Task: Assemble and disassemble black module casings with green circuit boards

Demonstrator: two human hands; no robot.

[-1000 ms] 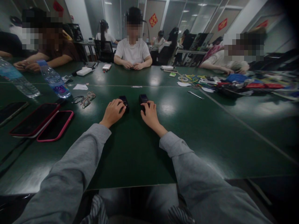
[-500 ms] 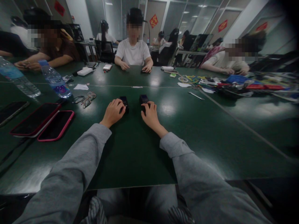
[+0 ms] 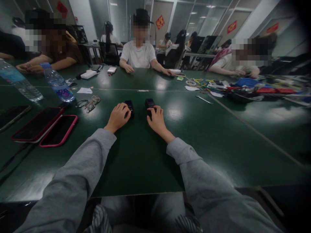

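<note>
Big green table [image 3: 136, 155] takes up basically the whole view, and nothing on it has budged since the earlier frames. The person across at 12 o'clock [image 3: 138, 53] is the real change: a second ago both their hands were bunched together in front of them, now one arm is stretched out along the table toward 1 o'clock, next to a flat white item there. On my side it's pretty much a freeze-frame. Left hand [image 3: 118, 117] stays curled over the near end of the left black device [image 3: 130, 106], fingers bent and pressed close together on it. Right hand [image 3: 155, 119] is the same deal on the right black device [image 3: 149, 103], fingers curled together over its near end, and I can't tell how tight either grip is. Both devices lie flat just beside each other, dead center of the table, at 12 o'clock from the hands. Two pink-cased phones [image 3: 58, 131] at 9 o'clock, water bottle [image 3: 57, 82] at 10, and glasses [image 3: 91, 103] between bottle and left hand, all unmoved.
</note>
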